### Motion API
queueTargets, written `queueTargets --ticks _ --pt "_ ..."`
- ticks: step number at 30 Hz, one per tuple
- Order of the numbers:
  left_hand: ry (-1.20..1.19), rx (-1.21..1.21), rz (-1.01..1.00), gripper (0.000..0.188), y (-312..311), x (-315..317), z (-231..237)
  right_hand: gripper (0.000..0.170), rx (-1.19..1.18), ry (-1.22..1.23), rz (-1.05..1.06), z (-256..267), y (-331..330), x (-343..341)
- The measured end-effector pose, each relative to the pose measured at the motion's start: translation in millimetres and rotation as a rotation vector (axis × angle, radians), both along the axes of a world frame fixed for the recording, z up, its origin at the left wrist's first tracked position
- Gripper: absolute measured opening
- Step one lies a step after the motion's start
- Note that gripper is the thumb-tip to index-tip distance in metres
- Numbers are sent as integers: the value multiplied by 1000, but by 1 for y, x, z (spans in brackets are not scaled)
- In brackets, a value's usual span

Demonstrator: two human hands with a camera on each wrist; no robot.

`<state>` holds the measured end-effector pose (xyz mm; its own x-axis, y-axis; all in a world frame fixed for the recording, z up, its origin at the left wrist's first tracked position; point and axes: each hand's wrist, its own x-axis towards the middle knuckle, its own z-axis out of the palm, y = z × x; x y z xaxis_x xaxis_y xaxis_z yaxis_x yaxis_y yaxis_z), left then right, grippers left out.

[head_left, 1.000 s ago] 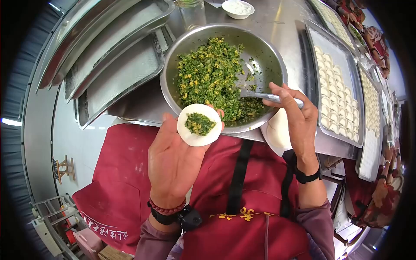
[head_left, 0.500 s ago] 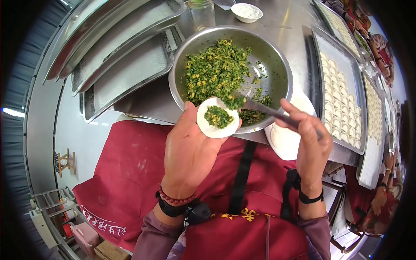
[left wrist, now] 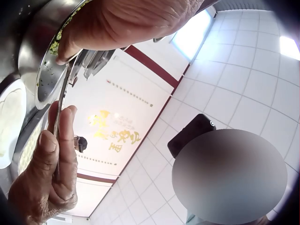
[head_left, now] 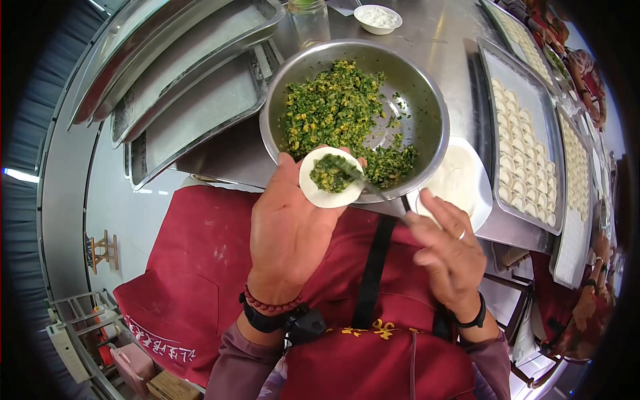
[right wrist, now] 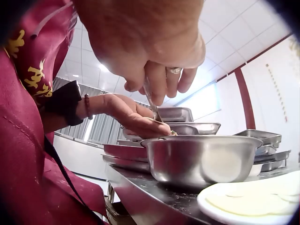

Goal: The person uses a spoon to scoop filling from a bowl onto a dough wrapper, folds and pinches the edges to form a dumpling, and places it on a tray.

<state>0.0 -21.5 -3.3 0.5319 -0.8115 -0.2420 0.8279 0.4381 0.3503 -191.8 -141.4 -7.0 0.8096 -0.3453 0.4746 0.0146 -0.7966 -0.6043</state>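
My left hand (head_left: 293, 220) is palm up and carries a round dumpling wrapper (head_left: 322, 198) on its fingers, with the thumb beside the wrapper's edge. A mound of chopped green and yellow filling (head_left: 328, 177) lies at the wrapper's middle. My right hand (head_left: 455, 257) pinches the handle of a narrow, flat metal spatula (left wrist: 63, 96), whose tip presses on the filling. Just beyond the left hand stands a steel bowl (head_left: 437, 100) holding a heap of the same filling (head_left: 333, 100). In the right wrist view the left hand (right wrist: 126, 112) is level with the bowl's rim.
A white plate (head_left: 485, 200) with wrappers sits at the table's front edge, right of the bowl. Trays of shaped dumplings (head_left: 523, 157) line the right side. Stacked metal trays (head_left: 200, 127) stand at left. A glass jar (head_left: 310, 23) and a white powder bowl (head_left: 378, 30) are behind.
The spatula has come out of the bowl with filling and moved onto the wrapper, adding to its mound. My right hand has swung down toward me; the left shifted slightly right.
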Motion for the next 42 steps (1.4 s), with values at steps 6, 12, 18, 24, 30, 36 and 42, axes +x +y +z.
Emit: queueTargets --ticks 6,12,18,24,30,36,42 --pt "23 -21 19 49 1 1 -3 30 723 -204 -145 -9 1 -4" --pt "49 -23 -13 52 3 2 -4 27 738 -236 -259 -14 -9 -10" --pt "36 -15 -51 54 0 -6 -2 20 51 35 -288 -8 -24 7" --pt "104 -10 -162 60 3 -22 0 19 -242 -63 -46 -34 -57 30" --pt "-22 67 -380 59 7 -40 -5 31 -147 -92 -2 -47 -61 21" --pt "-75 126 -601 59 4 -51 -28 44 -40 -170 -123 -55 -58 -6" --pt "-60 128 -673 61 -20 -64 -38 41 377 -193 -194 -51 -38 -63"
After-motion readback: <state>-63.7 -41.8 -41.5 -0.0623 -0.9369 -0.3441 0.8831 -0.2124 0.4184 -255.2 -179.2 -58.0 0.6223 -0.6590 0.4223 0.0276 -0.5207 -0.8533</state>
